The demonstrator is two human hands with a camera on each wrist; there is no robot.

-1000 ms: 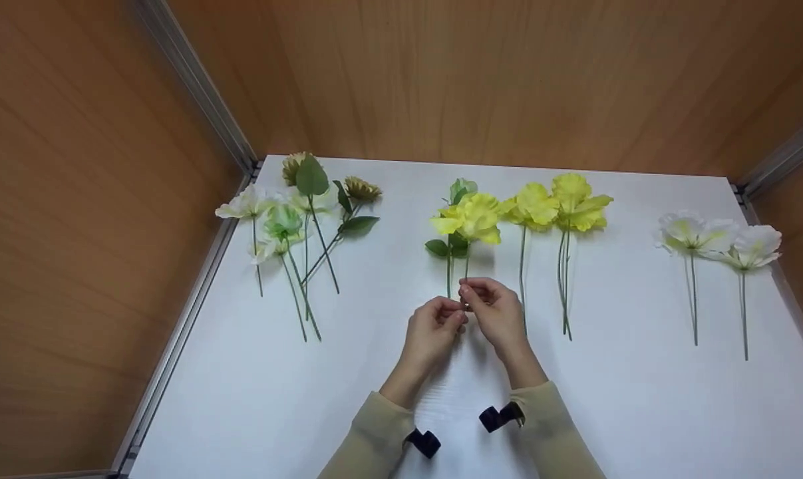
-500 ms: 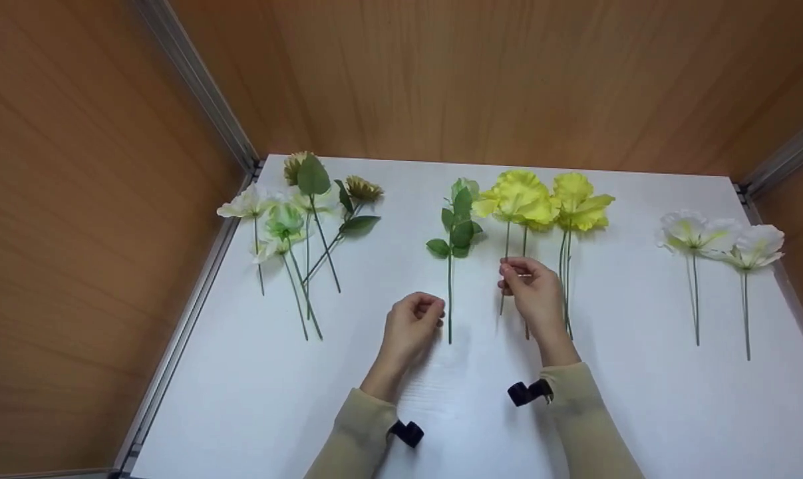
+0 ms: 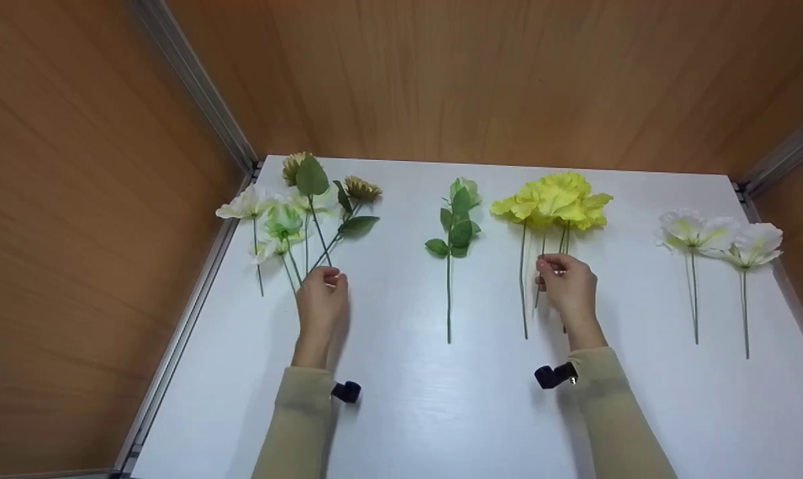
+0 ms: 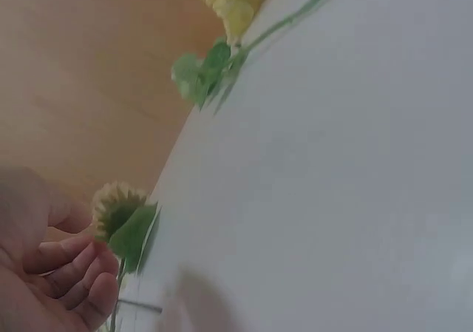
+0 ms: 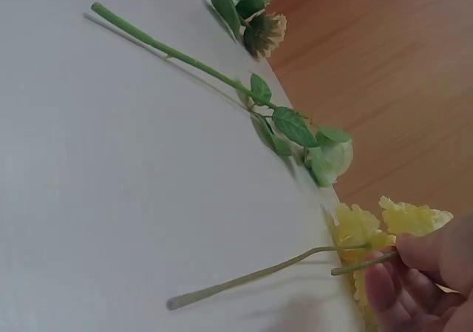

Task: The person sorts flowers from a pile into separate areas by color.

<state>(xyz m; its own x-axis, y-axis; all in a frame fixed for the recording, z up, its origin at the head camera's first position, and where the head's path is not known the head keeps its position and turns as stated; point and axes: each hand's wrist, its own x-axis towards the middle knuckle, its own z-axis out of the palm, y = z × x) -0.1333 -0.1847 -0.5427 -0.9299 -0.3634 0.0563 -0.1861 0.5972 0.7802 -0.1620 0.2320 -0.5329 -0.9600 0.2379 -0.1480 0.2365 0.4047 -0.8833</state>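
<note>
Just beyond the right grip (image 3: 567, 291), yellow bloom (image 3: 553, 199), stem (image 5: 362, 264) pinched.

Khaki sleeves (image 3: 295, 419) with black wrist cameras (image 3: 349, 392)

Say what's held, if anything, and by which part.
The right hand pinches a yellow flower by its stem; whether the left hand holds anything cannot be told.

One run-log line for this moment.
left hand: at brown flowers | right hand: pinches yellow flower by stem | green flower: between hands
</note>
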